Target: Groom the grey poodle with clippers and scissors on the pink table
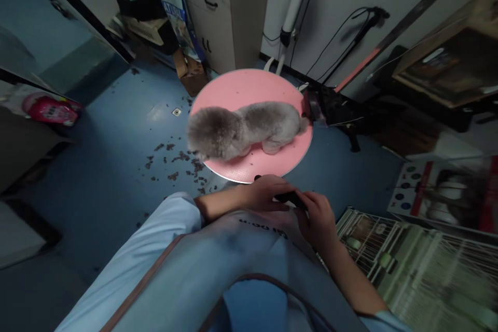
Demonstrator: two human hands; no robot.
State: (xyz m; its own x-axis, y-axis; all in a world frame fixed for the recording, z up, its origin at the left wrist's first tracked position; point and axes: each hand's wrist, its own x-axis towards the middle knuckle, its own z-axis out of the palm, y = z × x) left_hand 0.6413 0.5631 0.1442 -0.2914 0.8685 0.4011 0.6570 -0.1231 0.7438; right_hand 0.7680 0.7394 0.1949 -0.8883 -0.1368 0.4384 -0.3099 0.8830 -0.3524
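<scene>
A grey, closely clipped dog [249, 129] stands on a round pink grooming table [252, 83]. Its fluffy head is on the left and its rear on the right. In front of the table's near edge, close to my apron [249, 249], my left hand [270, 192] and my right hand [317, 212] meet around a dark, slim handheld object [291, 198]. Both hands are closed on it; its kind is hard to make out. A small dark tip shows beyond my left hand by the table rim. Neither hand touches the dog.
Fur clumps [181, 158] lie scattered on the blue floor left of the table. Behind stand a cabinet [218, 21] and a white pole [291, 21]. Black equipment [330, 106] is at the table's right edge. Wire cages [439, 270] and a box [439, 189] sit lower right.
</scene>
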